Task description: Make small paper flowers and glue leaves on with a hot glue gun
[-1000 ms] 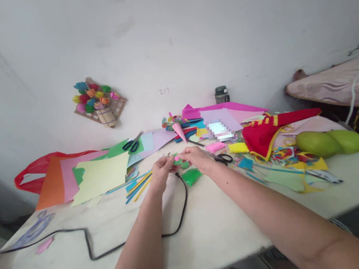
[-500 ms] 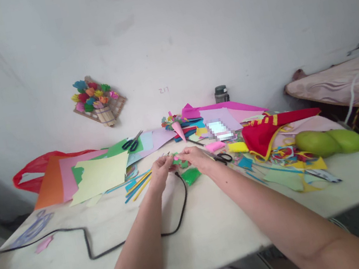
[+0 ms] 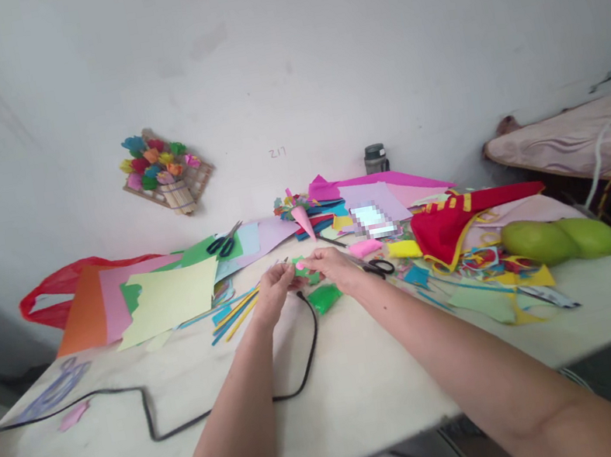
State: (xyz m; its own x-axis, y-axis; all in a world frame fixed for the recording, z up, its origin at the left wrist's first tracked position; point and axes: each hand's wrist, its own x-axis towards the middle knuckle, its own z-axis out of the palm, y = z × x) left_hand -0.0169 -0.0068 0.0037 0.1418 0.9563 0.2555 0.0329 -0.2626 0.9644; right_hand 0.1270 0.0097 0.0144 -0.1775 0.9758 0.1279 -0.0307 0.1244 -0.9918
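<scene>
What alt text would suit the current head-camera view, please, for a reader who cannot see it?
A person's left hand and right hand hold a small green piece with a round pink spot over a pale table. Around them lie coloured paper sheets and two green fruits; multicoloured flowers hang on the white wall.

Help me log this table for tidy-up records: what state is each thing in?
Left hand: pinching green piece
Right hand: pinching it too
Green piece: held between hands, pink dot on it
Left scissors: lying on green sheet
Right scissors: partly hidden
Bottle: upright, lid on
Cord: lying bent
Red cloth: rumpled
Wall flowers: hanging
Fruits: lying together, look whole
</scene>
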